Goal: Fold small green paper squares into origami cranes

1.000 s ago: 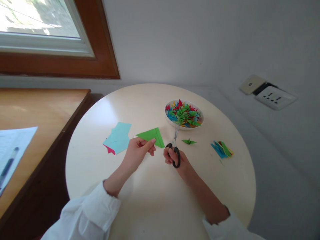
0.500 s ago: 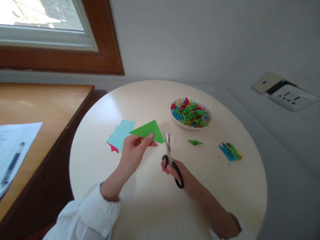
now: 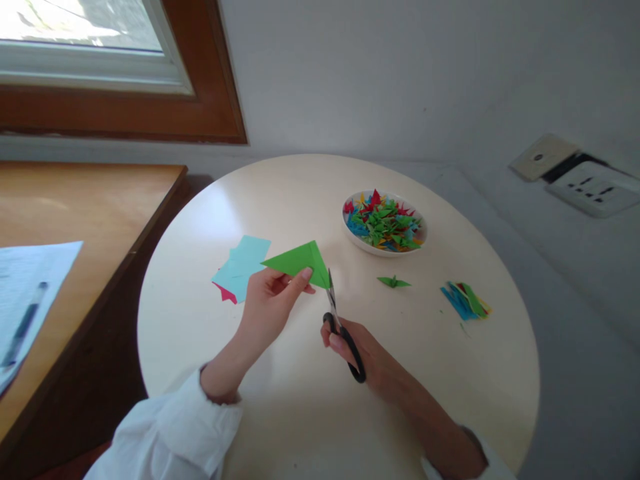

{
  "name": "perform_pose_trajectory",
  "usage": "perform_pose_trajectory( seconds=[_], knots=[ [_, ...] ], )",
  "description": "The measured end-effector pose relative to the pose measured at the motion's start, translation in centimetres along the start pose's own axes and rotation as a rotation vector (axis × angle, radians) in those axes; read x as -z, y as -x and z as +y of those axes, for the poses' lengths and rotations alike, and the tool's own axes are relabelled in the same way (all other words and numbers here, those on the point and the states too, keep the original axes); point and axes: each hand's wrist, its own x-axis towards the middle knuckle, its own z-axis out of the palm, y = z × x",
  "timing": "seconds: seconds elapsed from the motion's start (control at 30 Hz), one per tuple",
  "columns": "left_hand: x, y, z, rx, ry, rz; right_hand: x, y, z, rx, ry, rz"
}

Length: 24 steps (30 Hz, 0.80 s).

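Note:
Between the thumb and fingers of my left hand [image 3: 273, 303] is a folded sheet of green paper [image 3: 295, 260], roughly triangular, held above the table. My right hand [image 3: 357, 343] grips black-handled scissors [image 3: 333, 307] with fingers through the loops. The scissor blades point up and away, and their tips meet the paper's right lower corner; one blade is partly behind the paper. Beyond my right hand, a small green folded paper crane [image 3: 393, 282] lies on the round white table [image 3: 290, 413].
A white bowl [image 3: 383, 252] heaped with colourful paper cranes stands at the back right. Paper strips [image 3: 465, 301] lie on the right. Light blue sheets [image 3: 243, 267] and a red piece [image 3: 226, 294] lie left. A wooden desk [image 3: 100, 200] holds paper and a pen [image 3: 25, 323].
The scissors have come up to the paper's right corner, and their blades have drawn closer together. My left hand keeps its grip on the green paper. The view has shifted slightly.

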Motion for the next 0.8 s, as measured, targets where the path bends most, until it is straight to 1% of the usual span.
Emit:
perform_pose_trajectory(
  seconds=[0.8],
  knots=[
    [0.03, 0.01, 0.04, -0.019, -0.061, -0.015, -0.13, -0.07, -0.19, -0.019, 0.015, 0.005]
  ],
)
